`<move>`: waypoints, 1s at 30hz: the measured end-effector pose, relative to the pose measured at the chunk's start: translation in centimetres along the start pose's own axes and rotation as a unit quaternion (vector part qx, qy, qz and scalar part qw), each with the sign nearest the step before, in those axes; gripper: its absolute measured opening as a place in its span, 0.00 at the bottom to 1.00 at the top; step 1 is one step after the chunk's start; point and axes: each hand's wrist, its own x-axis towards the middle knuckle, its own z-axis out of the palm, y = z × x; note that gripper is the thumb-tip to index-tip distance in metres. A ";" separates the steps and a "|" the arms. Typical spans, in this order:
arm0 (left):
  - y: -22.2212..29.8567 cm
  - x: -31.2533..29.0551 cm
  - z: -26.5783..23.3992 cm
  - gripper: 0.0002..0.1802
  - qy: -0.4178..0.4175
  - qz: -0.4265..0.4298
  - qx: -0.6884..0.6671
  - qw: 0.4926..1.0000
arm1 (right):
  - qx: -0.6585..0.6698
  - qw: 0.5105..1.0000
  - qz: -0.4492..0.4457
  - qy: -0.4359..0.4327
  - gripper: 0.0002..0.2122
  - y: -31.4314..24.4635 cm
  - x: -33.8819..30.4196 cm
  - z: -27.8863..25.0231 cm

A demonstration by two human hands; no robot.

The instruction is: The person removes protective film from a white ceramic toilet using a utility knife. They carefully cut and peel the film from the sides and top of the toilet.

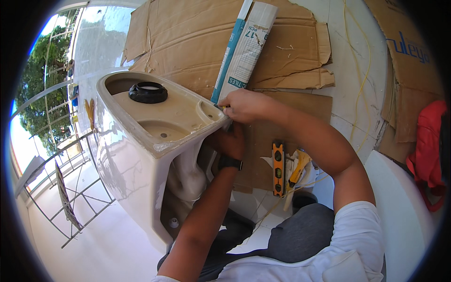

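In front of me stands a glossy white ceramic toilet bowl (124, 141), with its flat, unglazed tan face upward. A black rubber ring (148, 93) sits around an opening on that face. At the bowl's right corner, my right hand (242, 106) is closed in a pinch by a small hole. A bit of yellow shows at its fingertips, too small to name. My left hand (229, 141), with a dark watch on the wrist, reaches into the hollow beneath the same corner; shadow and ceramic hide its fingers. Inside the hollow, the curved white trap pipe (188, 178) is visible.
Flattened cardboard (183, 42) covers the floor ahead, with a white and teal carton piece (249, 42) on it. An orange spirit level (278, 171) lies beside a yellow-handled tool (299, 167). A yellow cord (361, 89) trails rightward. Metal framework (70, 202) stands left.
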 end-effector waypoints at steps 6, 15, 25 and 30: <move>-0.2 -0.2 0.2 0.41 0.002 -0.008 0.003 1.000 | -0.050 0.997 0.010 -0.061 0.20 -0.5 0.3 -0.7; 0.0 0.1 -0.3 0.44 -0.018 0.009 0.001 1.000 | -0.060 0.996 0.023 -0.066 0.20 -1.2 2.0 -0.6; -0.3 -0.1 0.1 0.47 -0.009 0.013 0.034 0.999 | -0.055 0.994 0.022 -0.092 0.18 -1.8 2.3 -2.2; -0.4 -0.5 0.4 0.48 -0.006 -0.014 0.031 0.999 | -0.092 0.992 -0.013 -0.082 0.21 -0.6 3.1 -1.3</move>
